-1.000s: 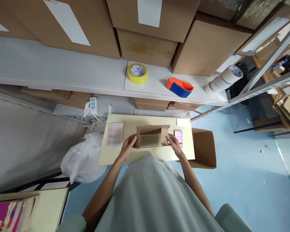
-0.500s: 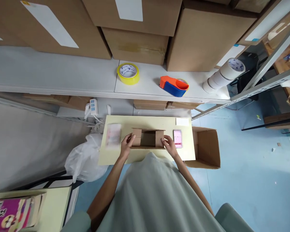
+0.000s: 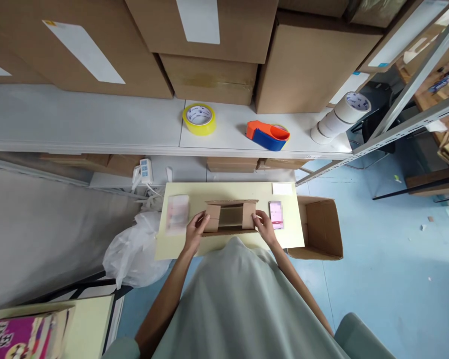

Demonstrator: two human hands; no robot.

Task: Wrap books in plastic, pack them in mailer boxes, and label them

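A small cardboard box (image 3: 212,218) is between my hands above the cream-coloured table (image 3: 224,190), its flaps partly folded and an opening showing in the middle. My left hand (image 3: 195,229) grips its left end, thumb on the short flap. At the right end, my right hand (image 3: 264,225) pinches the other short flap with thumb and fingers. A phone (image 3: 276,214) with a pink screen lies just right of my right hand. Left of my left hand is a clear plastic packet (image 3: 177,213). A white card (image 3: 282,189) rests at the table's far right corner.
On the shelf (image 3: 134,119) ahead are yellow tape (image 3: 199,119), an orange-and-blue tape dispenser (image 3: 268,135), stacked white rolls (image 3: 340,118) and large cartons (image 3: 314,65). An open carton (image 3: 322,227) stands right of the table; a white plastic bag (image 3: 136,249) hangs left.
The small box's opening has tilted slightly, its long flaps spreading a little more. Both hands keep their hold at its ends. The whole view has shifted slightly downward.
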